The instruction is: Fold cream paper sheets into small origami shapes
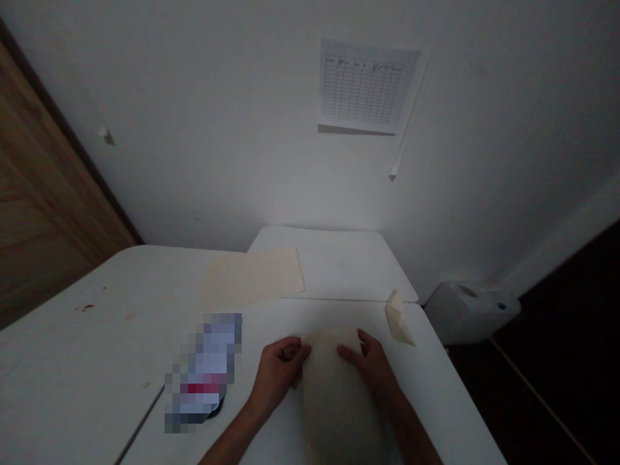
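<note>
A pale beige sheet of paper lies in front of me, its near part running out of the bottom of the view. At its far left corner, my left hand pinches the edge between thumb and fingers. My right hand holds the far right corner, with the thumb on top and the forefinger at the edge. To the right of that hand, a small folded piece of paper rests on the white table. Farther back on the left are flat cream sheets of paper.
A pixelated phone-like object lies left of my left hand. The tabletop has seams and small red marks. A printed chart hangs on the wall behind. Beyond the table's right edge stands a white plastic container.
</note>
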Tool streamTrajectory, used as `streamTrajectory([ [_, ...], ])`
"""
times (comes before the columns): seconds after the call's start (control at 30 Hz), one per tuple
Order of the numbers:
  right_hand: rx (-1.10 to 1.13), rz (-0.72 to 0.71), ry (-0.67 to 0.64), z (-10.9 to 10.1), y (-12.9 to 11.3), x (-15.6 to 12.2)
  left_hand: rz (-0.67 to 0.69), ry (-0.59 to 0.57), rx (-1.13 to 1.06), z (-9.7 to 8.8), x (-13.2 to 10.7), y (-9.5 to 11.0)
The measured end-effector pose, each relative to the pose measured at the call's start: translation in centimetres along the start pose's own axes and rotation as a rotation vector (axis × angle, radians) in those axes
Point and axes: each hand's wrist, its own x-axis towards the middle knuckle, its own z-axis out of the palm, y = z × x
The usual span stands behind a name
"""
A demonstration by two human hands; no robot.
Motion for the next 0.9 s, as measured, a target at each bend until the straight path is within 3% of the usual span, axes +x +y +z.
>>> streamTrajectory([
  [0.17,-0.014,-0.017,0.012,-0.23,0.08,0.10,0.004,-0.032,0.038,0.11,-0.11,0.14],
  [0.47,-0.081,-0.017,0.076,0.04,-0.24,-0.03,0.000,0.093,0.047,0.29,-0.10,-0.29],
  [0.9,-0.097,-0.038,0.078,0.16,-0.66,-0.28,0.003,0.108,0.025,0.42,-0.19,0.04],
])
